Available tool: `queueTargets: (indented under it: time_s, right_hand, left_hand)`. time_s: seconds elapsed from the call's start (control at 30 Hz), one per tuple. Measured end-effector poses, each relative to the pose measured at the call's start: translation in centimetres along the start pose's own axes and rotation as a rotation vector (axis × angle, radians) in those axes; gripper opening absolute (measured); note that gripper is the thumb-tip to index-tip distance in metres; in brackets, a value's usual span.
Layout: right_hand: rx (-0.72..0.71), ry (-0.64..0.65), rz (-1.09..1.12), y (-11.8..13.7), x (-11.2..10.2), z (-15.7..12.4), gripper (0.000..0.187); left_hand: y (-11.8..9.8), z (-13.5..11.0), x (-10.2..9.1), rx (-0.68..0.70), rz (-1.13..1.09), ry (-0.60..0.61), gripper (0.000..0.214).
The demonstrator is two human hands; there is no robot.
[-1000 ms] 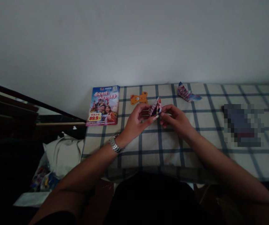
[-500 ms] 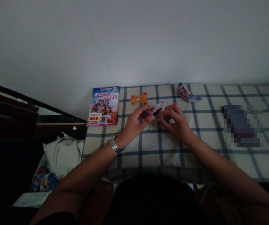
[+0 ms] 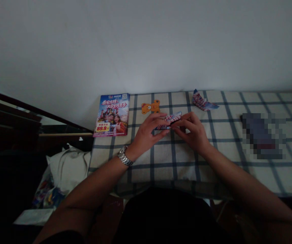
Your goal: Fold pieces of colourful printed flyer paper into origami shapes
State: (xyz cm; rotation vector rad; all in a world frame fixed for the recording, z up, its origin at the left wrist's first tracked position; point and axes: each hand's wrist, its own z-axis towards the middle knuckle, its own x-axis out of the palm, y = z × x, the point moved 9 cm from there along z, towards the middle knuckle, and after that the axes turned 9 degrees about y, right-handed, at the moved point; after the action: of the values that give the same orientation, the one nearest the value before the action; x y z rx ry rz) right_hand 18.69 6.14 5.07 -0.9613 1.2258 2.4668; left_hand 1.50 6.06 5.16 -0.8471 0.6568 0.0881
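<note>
A small folded piece of printed paper (image 3: 170,119), red, white and blue, lies low over the checked tablecloth (image 3: 176,159). My left hand (image 3: 148,134), with a metal watch on its wrist, pinches the paper's left end. My right hand (image 3: 193,132) pinches its right end with curled fingers. Both hands rest close to the cloth near the table's back middle.
A colourful leaflet (image 3: 112,114) lies at the table's left back corner. An orange bear-shaped cutout (image 3: 151,106) sits behind my left hand. Another folded printed paper (image 3: 203,101) lies near the wall. A blurred dark object (image 3: 264,135) is at the right. A pillow (image 3: 68,167) lies left of the table.
The folded paper stood upright between my fingers a second ago; it has been turned flat and lowered toward the cloth, and both hands came down with it.
</note>
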Motion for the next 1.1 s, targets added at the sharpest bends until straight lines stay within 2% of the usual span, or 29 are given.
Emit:
queueTargets:
  time_s: [0.17, 0.43, 0.63, 1.1]
  right_hand:
    - [-0.002, -0.014, -0.026, 0.29, -0.21, 0.05, 0.008]
    - [-0.035, -0.062, -0.106, 0.74, -0.79, 0.03, 0.010]
    - [-0.057, -0.033, -0.201, 0.59, -0.25, -0.16, 0.012]
    - [-0.111, -0.038, -0.216, 1.09, -0.10, -0.21, 0.007]
  left_hand:
    - [-0.27, 0.12, -0.11, 0.000, 0.008, -0.016, 0.020]
    - [-0.05, 0.04, 0.08, 0.001, -0.028, 0.009, 0.029]
    - [0.02, 0.04, 0.29, -0.002, -0.046, 0.014, 0.025]
    - [-0.11, -0.03, 0.41, 0.025, -0.040, 0.028, 0.027]
